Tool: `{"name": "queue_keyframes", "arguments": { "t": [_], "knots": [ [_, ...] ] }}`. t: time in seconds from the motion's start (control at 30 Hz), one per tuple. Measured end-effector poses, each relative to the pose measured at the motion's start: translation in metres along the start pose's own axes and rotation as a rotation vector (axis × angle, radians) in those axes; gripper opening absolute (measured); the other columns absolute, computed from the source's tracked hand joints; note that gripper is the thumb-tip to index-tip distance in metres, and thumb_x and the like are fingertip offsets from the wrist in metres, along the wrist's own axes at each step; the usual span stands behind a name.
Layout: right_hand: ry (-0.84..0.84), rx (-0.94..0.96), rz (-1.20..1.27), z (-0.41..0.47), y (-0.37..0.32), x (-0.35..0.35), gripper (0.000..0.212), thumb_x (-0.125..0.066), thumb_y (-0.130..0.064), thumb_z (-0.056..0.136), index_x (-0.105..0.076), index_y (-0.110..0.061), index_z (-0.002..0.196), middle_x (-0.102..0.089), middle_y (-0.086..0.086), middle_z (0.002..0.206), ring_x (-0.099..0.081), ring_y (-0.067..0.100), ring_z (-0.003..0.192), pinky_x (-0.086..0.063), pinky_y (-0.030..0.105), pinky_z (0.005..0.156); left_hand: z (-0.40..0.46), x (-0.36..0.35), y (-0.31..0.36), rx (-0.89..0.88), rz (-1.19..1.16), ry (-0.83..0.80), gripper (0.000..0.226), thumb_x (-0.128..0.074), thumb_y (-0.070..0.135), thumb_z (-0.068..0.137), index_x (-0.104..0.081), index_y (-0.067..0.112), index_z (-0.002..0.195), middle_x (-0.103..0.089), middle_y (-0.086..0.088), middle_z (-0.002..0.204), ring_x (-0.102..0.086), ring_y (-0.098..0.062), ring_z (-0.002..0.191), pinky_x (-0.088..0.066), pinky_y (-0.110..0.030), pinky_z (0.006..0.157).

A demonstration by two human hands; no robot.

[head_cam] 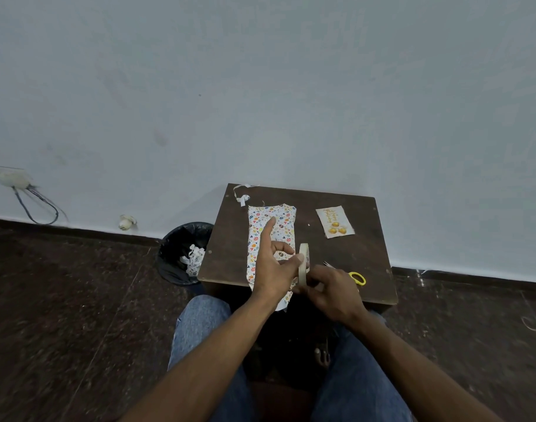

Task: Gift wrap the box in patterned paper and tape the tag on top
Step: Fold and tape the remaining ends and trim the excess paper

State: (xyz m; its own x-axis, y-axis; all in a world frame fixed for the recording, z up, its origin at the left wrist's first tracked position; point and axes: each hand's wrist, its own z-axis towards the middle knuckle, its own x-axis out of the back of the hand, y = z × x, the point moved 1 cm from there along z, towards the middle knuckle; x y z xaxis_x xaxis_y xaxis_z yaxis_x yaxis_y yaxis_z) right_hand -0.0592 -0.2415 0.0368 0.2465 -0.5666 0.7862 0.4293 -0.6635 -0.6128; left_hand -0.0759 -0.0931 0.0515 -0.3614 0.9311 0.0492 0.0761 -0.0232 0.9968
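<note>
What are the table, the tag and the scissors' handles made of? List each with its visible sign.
Table: probably wood or laminate; dark brown, matte, visible screw heads.
Tag: likely card or paper; flat, cream, printed gold.
Scissors' handles: probably plastic; bright yellow, smooth loop.

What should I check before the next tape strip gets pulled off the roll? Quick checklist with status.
1. Tape roll in hand: ok, left hand holds it upright, thumb on its rim.
2. Right hand at the roll's lower edge: ok; whether its fingers have the free tape end, cannot tell.
3. Wrapped box on the table: ok, patterned paper covers its visible face.
4. Seams closed: cannot tell, near end hidden by hands.
5. Scissors within reach: ok, beside the right hand.
6. Tag on top of box: not ok, lies apart on the table.
</note>
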Motion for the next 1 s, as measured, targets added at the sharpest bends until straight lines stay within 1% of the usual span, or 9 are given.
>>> {"name": "queue_keyframes", "arguments": {
  "t": [0.1,0.2,0.3,0.37,0.43,0.53,0.7,0.9,1.0],
  "knots": [
    [0.004,0.003,0.077,0.0,0.011,-0.004,0.052,-0.058,-0.07,0.075,-0.067,-0.019,0.077,-0.062,-0.01,0.074,-0.056,0.011,0.069,-0.045,0.035,0.059,0.003,0.001,0.001,0.021,-0.024,-0.043,0.09,-0.069,-0.005,0.082,-0.032,0.062,0.13,-0.062,0.008,0.086,-0.06,-0.019,0.078,-0.059,-0.05,0.075],
    [0.001,-0.006,0.088,0.0,0.021,-0.005,0.054,-0.055,-0.071,0.076,-0.068,-0.019,0.081,-0.063,-0.008,0.078,-0.057,0.01,0.074,-0.047,0.036,0.061,0.003,0.0,0.003,0.09,-0.094,-0.078,0.079,-0.058,-0.013,0.088,-0.038,0.048,0.133,-0.06,-0.002,0.1,-0.063,-0.017,0.071,-0.06,-0.039,0.068],
    [0.039,-0.023,0.043,-0.002,0.031,0.001,0.043,-0.066,-0.057,0.08,-0.064,-0.015,0.079,-0.06,-0.008,0.079,-0.055,0.012,0.074,-0.045,0.035,0.062,0.005,0.008,-0.002,0.091,-0.023,-0.08,0.063,-0.062,-0.007,0.087,-0.048,0.036,0.131,-0.057,0.001,0.113,-0.063,-0.012,0.082,-0.057,-0.037,0.08],
    [0.081,-0.053,-0.028,0.001,0.042,0.007,0.025,-0.077,-0.037,0.082,-0.064,-0.015,0.081,-0.057,-0.011,0.081,-0.056,0.016,0.078,-0.045,0.035,0.065,0.006,0.015,-0.006,0.059,0.06,-0.1,0.057,-0.064,-0.006,0.085,-0.053,0.034,0.125,-0.054,0.002,0.124,-0.062,-0.013,0.1,-0.055,-0.033,0.088],
    [0.126,-0.093,-0.107,0.007,0.055,0.015,0.019,-0.078,-0.03,0.082,-0.067,-0.015,0.083,-0.055,-0.013,0.081,-0.056,0.018,0.082,-0.044,0.034,0.064,0.008,0.021,-0.009,0.046,0.102,-0.105,0.057,-0.062,-0.01,0.083,-0.057,0.034,0.118,-0.053,0.001,0.13,-0.058,-0.015,0.114,-0.056,-0.032,0.088],
    [0.136,-0.131,-0.3,0.02,0.071,0.026,0.018,-0.075,-0.03,0.084,-0.069,-0.014,0.089,-0.063,-0.002,0.087,-0.058,0.026,0.088,-0.044,0.035,0.064,0.01,0.028,-0.012,0.031,0.154,-0.117,0.056,-0.058,-0.012,0.079,-0.061,0.035,0.111,-0.054,0.001,0.126,-0.053,-0.013,0.121,-0.056,-0.04,0.084],
    [-0.025,-0.236,-0.534,0.035,0.09,0.035,0.023,-0.063,-0.038,0.091,-0.07,-0.019,0.102,-0.065,0.003,0.106,-0.056,0.024,0.101,-0.046,0.036,0.076,0.009,0.031,-0.01,0.009,0.196,-0.148,0.059,-0.055,-0.014,0.077,-0.062,0.036,0.107,-0.055,0.008,0.119,-0.051,-0.01,0.12,-0.053,-0.043,0.084],
    [-0.116,-0.322,-0.622,0.036,0.096,0.022,0.024,-0.059,-0.038,0.093,-0.068,-0.02,0.105,-0.064,0.003,0.121,-0.057,0.026,0.114,-0.044,0.036,0.086,0.009,0.032,-0.01,-0.006,0.202,-0.157,0.058,-0.054,-0.016,0.076,-0.064,0.032,0.107,-0.058,0.007,0.119,-0.051,-0.009,0.121,-0.053,-0.035,0.078],
    [-0.025,-0.34,-0.483,0.032,0.094,0.015,0.027,-0.06,-0.029,0.091,-0.067,-0.019,0.115,-0.06,0.006,0.13,-0.054,0.03,0.12,-0.042,0.041,0.095,0.009,0.034,-0.014,-0.026,0.214,-0.16,0.059,-0.054,-0.016,0.074,-0.066,0.032,0.106,-0.058,0.011,0.116,-0.051,-0.004,0.118,-0.052,-0.034,0.078]
  ]
}}
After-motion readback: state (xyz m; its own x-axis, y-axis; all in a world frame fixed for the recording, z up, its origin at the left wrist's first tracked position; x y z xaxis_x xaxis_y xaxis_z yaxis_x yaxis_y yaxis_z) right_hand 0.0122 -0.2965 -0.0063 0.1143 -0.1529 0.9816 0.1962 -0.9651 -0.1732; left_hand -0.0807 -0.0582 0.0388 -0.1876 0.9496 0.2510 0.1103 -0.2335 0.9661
